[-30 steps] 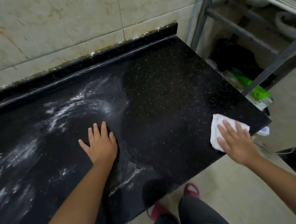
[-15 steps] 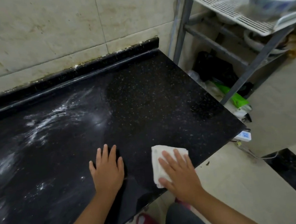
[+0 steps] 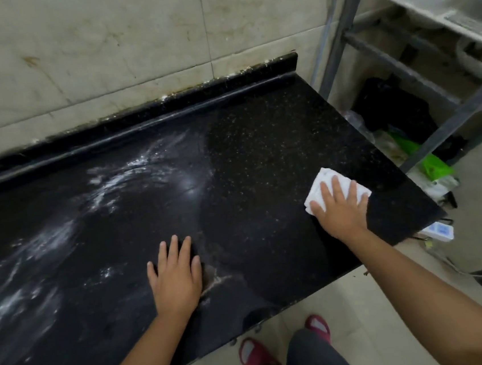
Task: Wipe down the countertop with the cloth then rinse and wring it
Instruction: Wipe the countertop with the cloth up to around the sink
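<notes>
A black speckled countertop (image 3: 259, 138) runs along a beige tiled wall (image 3: 100, 48), with a raised black backsplash strip (image 3: 149, 114) at its far edge. The right hand (image 3: 339, 210) lies flat on a folded white cloth (image 3: 327, 179), fingers spread wide and pressing it down onto the counter near the right end, a little way in from the near right corner; the cloth's far edge and its left and right corners show past the fingertips. The left hand (image 3: 176, 278) rests palm down on the bare counter near the front edge, well to the left of the cloth, fingers extended and slightly apart, holding nothing. White streaks and smears (image 3: 121, 183) cover the left and middle of the surface, while the right part around the cloth looks darker and cleaner, showing only its speckle. To the right of the counter stands a grey metal rack (image 3: 399, 55) with blurred dishes on its upper shelf, and a green bag (image 3: 428, 162) lies low beside it. Near the bottom, red slippers (image 3: 253, 356) and dark trousers (image 3: 315, 359) stand on the pale tiled floor (image 3: 367, 317).
</notes>
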### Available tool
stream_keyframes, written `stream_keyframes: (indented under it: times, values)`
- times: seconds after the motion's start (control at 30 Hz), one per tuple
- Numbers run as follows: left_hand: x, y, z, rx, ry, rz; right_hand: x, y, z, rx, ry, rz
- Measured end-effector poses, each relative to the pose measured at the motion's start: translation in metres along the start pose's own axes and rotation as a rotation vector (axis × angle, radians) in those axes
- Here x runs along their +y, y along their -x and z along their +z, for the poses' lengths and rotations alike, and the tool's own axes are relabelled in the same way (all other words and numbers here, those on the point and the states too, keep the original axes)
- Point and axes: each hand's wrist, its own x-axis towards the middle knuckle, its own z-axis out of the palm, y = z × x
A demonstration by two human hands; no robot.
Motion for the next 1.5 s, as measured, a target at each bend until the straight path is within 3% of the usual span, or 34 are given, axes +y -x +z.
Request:
stream_keyframes:
  times: [0.2,0.27,0.37,0.47,0.6,0.63,0.7,0.8,0.9,1.0,1.13,1.23,1.4,1.5]
  values:
    - [-0.053,0.028,-0.007,0.088,0.062,-0.152,-0.081,0.078,0.062,0.108,0.111,-0.593]
    - [-0.068,0.039,-0.007,0.079,0.057,-0.209,-0.079,0.108,0.079,0.063,0.145,-0.728]
    - [-0.086,0.053,-0.005,0.078,0.031,-0.278,-0.042,0.117,0.083,0.157,0.130,-0.860]
    - [-0.097,0.060,-0.002,0.093,0.037,-0.321,-0.028,0.094,0.064,0.140,0.139,-0.727]
    - [-0.098,0.061,0.000,0.084,0.001,-0.336,-0.085,0.067,0.044,-0.016,0.195,-0.470]
    - [-0.098,0.061,0.000,0.087,0.000,-0.336,-0.108,0.068,0.044,-0.030,0.193,-0.507]
    - [-0.099,0.060,0.001,0.096,0.003,-0.334,-0.145,0.083,0.054,0.118,0.246,-0.662]
    - [-0.101,0.059,0.003,0.107,0.015,-0.334,-0.166,0.123,0.080,0.130,0.262,-0.891]
    - [-0.102,0.061,0.006,0.126,0.019,-0.322,-0.139,0.145,0.093,0.111,0.264,-1.042]
    - [-0.103,0.060,0.006,0.131,0.018,-0.323,-0.076,0.125,0.092,0.170,0.265,-1.050]
    - [-0.103,0.058,0.007,0.140,0.020,-0.311,-0.027,0.073,0.051,0.222,0.269,-0.687]
    - [-0.104,0.057,0.009,0.146,0.028,-0.306,-0.073,0.050,0.033,0.106,0.247,-0.392]
    - [-0.105,0.057,0.008,0.150,0.032,-0.308,-0.174,0.102,0.066,0.152,0.246,-0.783]
    - [-0.105,0.058,0.005,0.162,0.099,-0.329,-0.183,0.154,0.086,0.105,0.228,-1.057]
